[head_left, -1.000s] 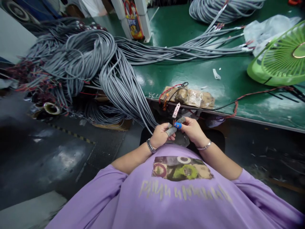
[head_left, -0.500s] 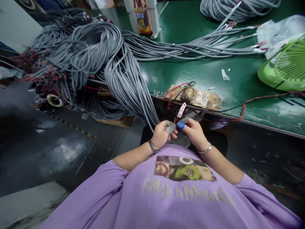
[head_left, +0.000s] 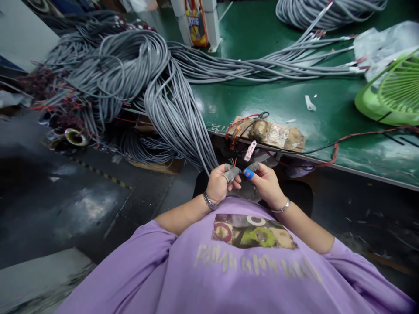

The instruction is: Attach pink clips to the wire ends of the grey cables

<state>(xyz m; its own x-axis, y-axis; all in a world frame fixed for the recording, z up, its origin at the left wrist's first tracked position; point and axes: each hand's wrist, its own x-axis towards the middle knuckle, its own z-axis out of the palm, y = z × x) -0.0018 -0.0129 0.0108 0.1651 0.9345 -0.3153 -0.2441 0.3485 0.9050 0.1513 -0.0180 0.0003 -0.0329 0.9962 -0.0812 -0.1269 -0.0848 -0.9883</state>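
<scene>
My left hand (head_left: 221, 183) is closed round the end of a grey cable (head_left: 204, 162), and thin coloured wires (head_left: 232, 162) fan out above its fingers. Grey finger covers sit on its fingertips. My right hand (head_left: 266, 183) is beside it, thumb and forefinger pinched near those wires, with a blue cover on the thumb. What the right fingers hold is too small to name. Both hands hover just in front of the green workbench edge (head_left: 327, 163), below a small pink tag (head_left: 250, 151) that hangs from a taped brown block (head_left: 275, 133).
A big heap of grey cables (head_left: 131, 83) spills off the bench's left end toward the floor. More cable bundles (head_left: 262, 65) cross the bench top. A green fan (head_left: 393, 91) lies at the right, a red wire (head_left: 353, 139) runs along the edge.
My hands have drawn slightly apart and the coloured wire ends now show above my left fingers. The view shifted a little to the left earlier.
</scene>
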